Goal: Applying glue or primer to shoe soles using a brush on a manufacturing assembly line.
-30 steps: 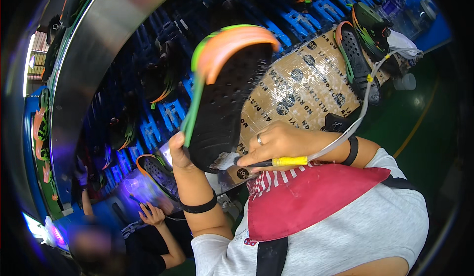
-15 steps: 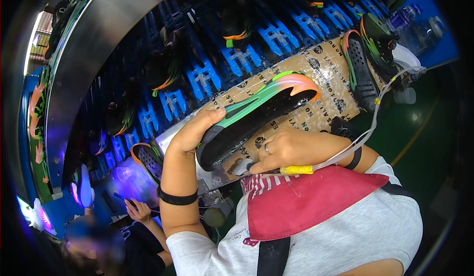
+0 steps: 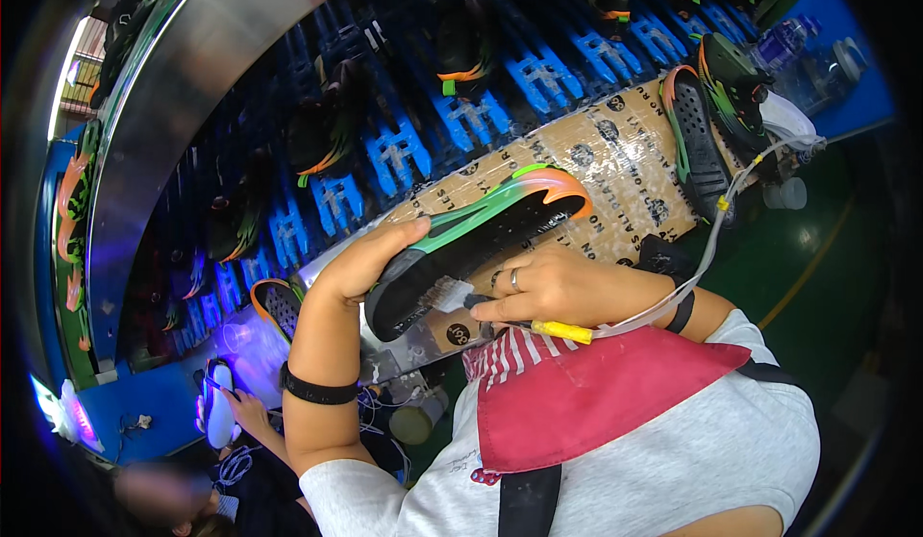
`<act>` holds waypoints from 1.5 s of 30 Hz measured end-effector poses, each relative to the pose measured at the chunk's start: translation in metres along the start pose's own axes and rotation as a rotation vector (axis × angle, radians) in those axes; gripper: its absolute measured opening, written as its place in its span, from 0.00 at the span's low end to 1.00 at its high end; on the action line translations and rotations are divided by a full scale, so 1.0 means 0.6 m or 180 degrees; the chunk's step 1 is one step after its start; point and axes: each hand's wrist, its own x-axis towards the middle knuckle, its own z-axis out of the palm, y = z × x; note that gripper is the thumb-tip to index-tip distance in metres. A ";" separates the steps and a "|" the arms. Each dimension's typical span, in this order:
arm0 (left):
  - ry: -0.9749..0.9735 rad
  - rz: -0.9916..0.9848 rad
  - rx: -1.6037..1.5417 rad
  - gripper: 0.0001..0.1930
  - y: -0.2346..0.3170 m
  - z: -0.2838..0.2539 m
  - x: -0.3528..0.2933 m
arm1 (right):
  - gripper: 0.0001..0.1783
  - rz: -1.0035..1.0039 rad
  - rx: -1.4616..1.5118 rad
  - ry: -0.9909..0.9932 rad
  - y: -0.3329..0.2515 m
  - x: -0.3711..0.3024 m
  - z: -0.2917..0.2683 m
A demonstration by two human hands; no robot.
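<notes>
A shoe sole [image 3: 481, 239], black inside with a green-to-orange sidewall, is tilted over the worktop in front of me. My left hand [image 3: 373, 256] grips its near left end, thumb on the green rim. Closed around a brush [image 3: 448, 295], my right hand [image 3: 558, 287] sits just right of the sole. The brush's pale bristles touch the black inner face, which looks wet and shiny. Yellow tape [image 3: 562, 331] wraps the handle's rear end, where a clear tube [image 3: 707, 263] runs off to the right.
Brown printed cardboard [image 3: 615, 167] covers the worktop. Behind it runs a rack of blue holders [image 3: 471, 119] carrying dark shoes. A perforated sole [image 3: 694, 138] and a dark shoe upper [image 3: 735, 95] lie at right. A co-worker's hand [image 3: 252, 414] is at lower left beside another sole [image 3: 220, 402].
The brush has moved up and left onto the sole's inner face. The sole has shifted slightly left and down with my left hand. The co-worker's hand has moved down and left.
</notes>
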 end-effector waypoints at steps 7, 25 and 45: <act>0.0013 0.0287 -0.1357 0.22 -0.066 0.018 0.008 | 0.13 0.0591 0.1147 0.0892 0.015 -0.001 0.006; 0.0509 0.0494 -0.3244 0.26 -0.159 0.063 0.019 | 0.15 0.0576 -0.0183 0.0666 0.041 0.000 0.008; 0.2867 0.2345 -0.2270 0.35 -0.203 0.067 -0.050 | 0.14 0.2236 0.1856 0.2303 0.045 -0.003 -0.034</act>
